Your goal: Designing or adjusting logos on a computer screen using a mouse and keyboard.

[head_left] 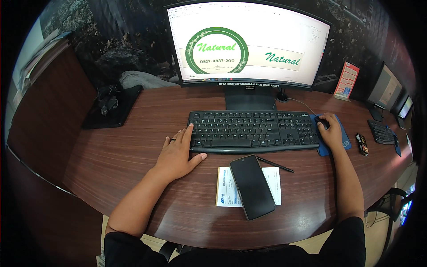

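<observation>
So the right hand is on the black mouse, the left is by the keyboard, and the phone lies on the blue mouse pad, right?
The phone lies on a white slip, not the blue mouse pad, as the head view shows. The right hand on the black mouse and the left hand by the keyboard are correct.

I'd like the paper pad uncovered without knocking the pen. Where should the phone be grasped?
Grip the phone across its long edges near the lower end, probably coming from the near side. It lies screen up, slanted over the paper pad, and that end juts past the pad's near edge, while the pen lies beside its far end.
</observation>
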A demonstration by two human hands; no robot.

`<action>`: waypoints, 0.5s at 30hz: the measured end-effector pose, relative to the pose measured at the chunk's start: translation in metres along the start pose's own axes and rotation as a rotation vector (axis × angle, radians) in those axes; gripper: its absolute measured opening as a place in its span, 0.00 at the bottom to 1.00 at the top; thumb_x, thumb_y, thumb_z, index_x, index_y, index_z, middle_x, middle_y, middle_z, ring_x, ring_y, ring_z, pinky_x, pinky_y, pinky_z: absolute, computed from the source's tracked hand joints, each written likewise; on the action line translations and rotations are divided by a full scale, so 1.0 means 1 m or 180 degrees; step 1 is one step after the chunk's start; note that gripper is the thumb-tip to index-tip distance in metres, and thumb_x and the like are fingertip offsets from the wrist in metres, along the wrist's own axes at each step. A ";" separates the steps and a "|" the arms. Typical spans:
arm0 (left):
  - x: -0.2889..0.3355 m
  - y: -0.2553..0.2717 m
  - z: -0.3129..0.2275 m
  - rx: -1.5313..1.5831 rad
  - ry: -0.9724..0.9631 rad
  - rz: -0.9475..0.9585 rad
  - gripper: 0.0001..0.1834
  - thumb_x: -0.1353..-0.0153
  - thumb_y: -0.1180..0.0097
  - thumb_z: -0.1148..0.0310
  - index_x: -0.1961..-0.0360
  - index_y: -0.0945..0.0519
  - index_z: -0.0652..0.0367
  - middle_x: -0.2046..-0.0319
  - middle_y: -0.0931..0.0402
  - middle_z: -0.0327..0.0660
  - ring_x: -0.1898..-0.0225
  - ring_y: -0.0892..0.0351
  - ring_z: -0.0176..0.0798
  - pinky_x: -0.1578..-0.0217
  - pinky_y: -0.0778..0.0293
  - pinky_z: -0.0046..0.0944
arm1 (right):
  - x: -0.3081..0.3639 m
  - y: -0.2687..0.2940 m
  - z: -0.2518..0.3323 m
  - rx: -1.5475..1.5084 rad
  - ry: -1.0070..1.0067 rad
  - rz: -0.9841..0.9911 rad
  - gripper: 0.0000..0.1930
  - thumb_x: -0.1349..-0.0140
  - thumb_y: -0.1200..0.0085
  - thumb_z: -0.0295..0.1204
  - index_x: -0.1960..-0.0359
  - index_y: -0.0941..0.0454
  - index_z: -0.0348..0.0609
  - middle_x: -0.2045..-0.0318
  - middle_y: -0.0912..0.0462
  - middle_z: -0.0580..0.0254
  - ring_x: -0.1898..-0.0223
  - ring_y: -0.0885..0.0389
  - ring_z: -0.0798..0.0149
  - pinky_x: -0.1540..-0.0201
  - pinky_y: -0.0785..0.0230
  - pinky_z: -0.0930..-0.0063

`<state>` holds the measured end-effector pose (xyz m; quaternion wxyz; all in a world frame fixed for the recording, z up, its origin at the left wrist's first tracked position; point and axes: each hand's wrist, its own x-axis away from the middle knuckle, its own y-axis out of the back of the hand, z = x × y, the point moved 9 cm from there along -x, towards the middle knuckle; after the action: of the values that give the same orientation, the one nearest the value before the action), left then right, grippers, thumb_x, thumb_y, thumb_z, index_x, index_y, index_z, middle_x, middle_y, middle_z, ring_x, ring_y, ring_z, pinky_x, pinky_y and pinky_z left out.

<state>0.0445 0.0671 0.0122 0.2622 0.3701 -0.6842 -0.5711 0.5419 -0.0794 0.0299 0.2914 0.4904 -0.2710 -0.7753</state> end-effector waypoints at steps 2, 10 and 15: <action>0.000 0.000 0.000 0.0011 -0.0008 -0.0013 0.55 0.36 0.42 0.39 0.22 0.53 0.62 0.30 0.39 0.64 0.27 0.40 0.62 0.29 0.46 0.68 | 0.000 0.000 0.001 -0.0004 0.0017 0.0006 0.12 0.43 0.37 0.25 0.57 0.16 0.39 0.50 0.18 0.50 0.44 0.20 0.47 0.42 0.28 0.62; 0.001 0.001 0.000 0.0033 0.0002 -0.0007 0.54 0.36 0.42 0.39 0.22 0.53 0.62 0.30 0.39 0.63 0.26 0.41 0.61 0.29 0.46 0.68 | 0.000 0.000 0.002 0.0035 -0.0114 0.0025 0.12 0.43 0.37 0.26 0.56 0.16 0.39 0.49 0.18 0.50 0.45 0.19 0.47 0.42 0.28 0.62; 0.000 0.001 0.000 0.0036 0.0102 0.0108 0.54 0.36 0.40 0.43 0.22 0.54 0.61 0.27 0.41 0.61 0.25 0.43 0.59 0.27 0.49 0.65 | 0.000 -0.001 0.000 -0.0007 -0.0061 0.0046 0.12 0.43 0.37 0.25 0.56 0.16 0.39 0.49 0.19 0.50 0.44 0.20 0.46 0.41 0.28 0.61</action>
<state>0.0442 0.0667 0.0133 0.2806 0.3690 -0.6893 -0.5567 0.5414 -0.0787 0.0295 0.2949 0.4807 -0.2765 -0.7781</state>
